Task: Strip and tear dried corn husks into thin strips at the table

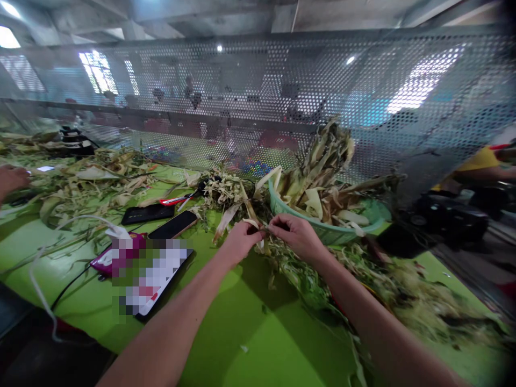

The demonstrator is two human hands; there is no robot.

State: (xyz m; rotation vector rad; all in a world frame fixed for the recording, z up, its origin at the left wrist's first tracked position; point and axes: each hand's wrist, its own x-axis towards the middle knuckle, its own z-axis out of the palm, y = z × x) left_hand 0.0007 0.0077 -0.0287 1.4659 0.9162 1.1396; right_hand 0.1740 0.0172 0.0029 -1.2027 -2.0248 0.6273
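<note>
In the middle of the head view my left hand (239, 243) and my right hand (297, 235) meet, fingertips pinched close together. Between them is a thin pale strip of corn husk (252, 222); its lower end is partly hidden by the fingers. Just behind my right hand stands a green plastic basket (330, 233), loaded with dry corn husks (312, 180). Beyond my left hand lies a clump of shredded husk (226, 189). Under my right forearm, green and pale plant fibres (306, 274) spread over the table.
The green table (242, 333) also bears a phone (174, 224), a black slab-shaped device (147, 214), a pixelated screen (157, 279) and a cabled purple pack (121, 252). A perforated metal screen (226, 113) stands behind. Another person's hand (13, 180) is at far left, near more husks (92, 177).
</note>
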